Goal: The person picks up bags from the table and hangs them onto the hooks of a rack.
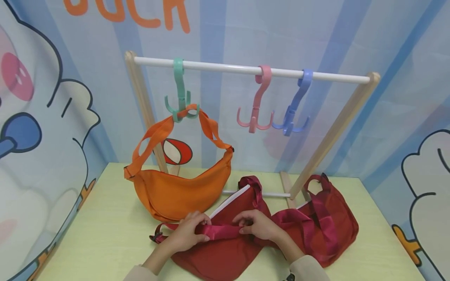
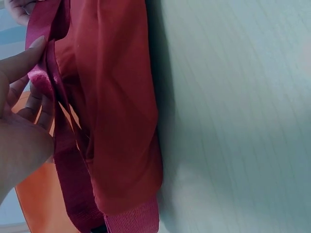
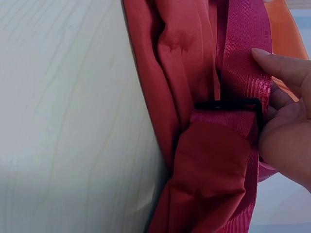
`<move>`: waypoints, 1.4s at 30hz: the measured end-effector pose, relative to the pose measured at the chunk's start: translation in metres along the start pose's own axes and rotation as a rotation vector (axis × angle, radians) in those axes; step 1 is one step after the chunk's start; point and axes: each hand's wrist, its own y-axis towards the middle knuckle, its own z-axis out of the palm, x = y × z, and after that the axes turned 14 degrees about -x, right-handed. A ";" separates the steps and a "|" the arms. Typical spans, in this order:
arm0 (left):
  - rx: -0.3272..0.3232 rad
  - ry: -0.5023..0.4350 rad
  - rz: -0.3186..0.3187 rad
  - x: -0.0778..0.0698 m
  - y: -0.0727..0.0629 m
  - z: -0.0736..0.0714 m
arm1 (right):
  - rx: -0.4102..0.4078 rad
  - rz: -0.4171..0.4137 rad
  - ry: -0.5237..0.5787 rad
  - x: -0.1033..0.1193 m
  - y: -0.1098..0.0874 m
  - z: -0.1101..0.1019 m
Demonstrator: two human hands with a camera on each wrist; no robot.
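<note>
A dark red crescent-shaped bag (image 1: 219,259) with a white zipper lies on the table in front of me. Its shiny crimson strap (image 1: 225,232) runs across the bag between my hands. My left hand (image 1: 188,233) pinches the strap with the thumb on its near side and the fingers behind. At the strap's other end, my right hand (image 1: 258,225) pinches it between thumb and fingers, close to a black buckle (image 3: 233,104). An orange bag (image 1: 183,191) hangs by its strap from a green hook (image 1: 180,93), just behind the left hand.
A second red bag (image 1: 337,218) lies at the right. Behind stands a rack with wooden legs (image 1: 325,130) and a white rail (image 1: 225,67). A pink hook (image 1: 258,101) and a blue hook (image 1: 295,105) hang from it. The table (image 1: 88,238) is pale yellow.
</note>
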 end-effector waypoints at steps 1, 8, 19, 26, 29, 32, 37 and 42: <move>0.002 0.002 -0.001 0.000 0.000 0.000 | 0.000 0.000 0.000 0.000 0.000 0.000; 0.019 -0.020 -0.041 -0.002 -0.001 -0.002 | -0.002 0.000 -0.002 -0.002 0.000 0.001; 0.023 -0.043 -0.056 0.000 -0.002 -0.001 | -0.003 0.010 0.012 -0.001 -0.001 0.001; 0.017 -0.057 -0.056 -0.001 -0.002 -0.002 | -0.003 0.013 0.014 -0.002 -0.001 0.001; 0.012 -0.063 -0.058 -0.001 -0.002 -0.003 | 0.001 0.013 0.008 -0.003 0.000 0.001; 0.010 -0.075 -0.062 -0.001 -0.001 -0.004 | 0.006 0.011 0.005 -0.004 0.000 0.001; 0.014 -0.073 -0.054 0.000 0.001 -0.007 | 0.010 0.003 -0.018 -0.003 -0.001 0.000; 0.023 -0.069 -0.046 -0.003 0.004 -0.014 | 0.005 -0.018 -0.055 -0.004 -0.001 -0.001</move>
